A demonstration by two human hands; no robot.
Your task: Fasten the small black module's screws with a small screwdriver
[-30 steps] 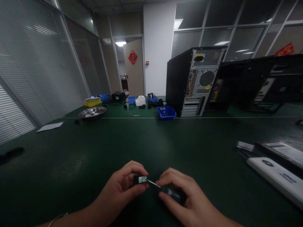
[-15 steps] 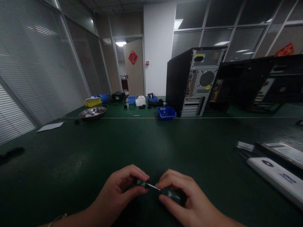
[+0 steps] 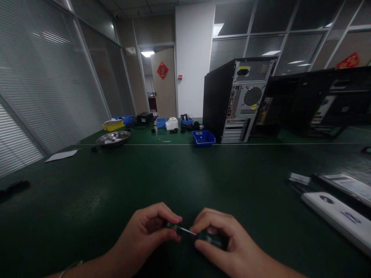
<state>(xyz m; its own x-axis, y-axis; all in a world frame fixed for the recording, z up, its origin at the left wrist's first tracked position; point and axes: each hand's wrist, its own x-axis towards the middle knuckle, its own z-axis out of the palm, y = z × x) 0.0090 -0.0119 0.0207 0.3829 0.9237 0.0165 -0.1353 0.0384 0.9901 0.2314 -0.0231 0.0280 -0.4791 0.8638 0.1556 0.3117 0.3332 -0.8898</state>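
Pinching screwdriver [image 3: 209,238] right, green part [image 3: 171,226] left, hands [image 3: 146,229] [image 3: 224,235] nearly closed; blue tray [image 3: 204,144], computer tower [image 3: 218,102] beyond

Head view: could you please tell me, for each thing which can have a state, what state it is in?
Left hand: closed, pinching the small green part
Right hand: closed around the screwdriver's handle
Small green part: held, partly hidden by fingers
Screwdriver: held, shaft pointing at the part; tip contact unclear
Door: open
Computer tower: upright, back panel showing
Metal bowl: upright, pale things inside
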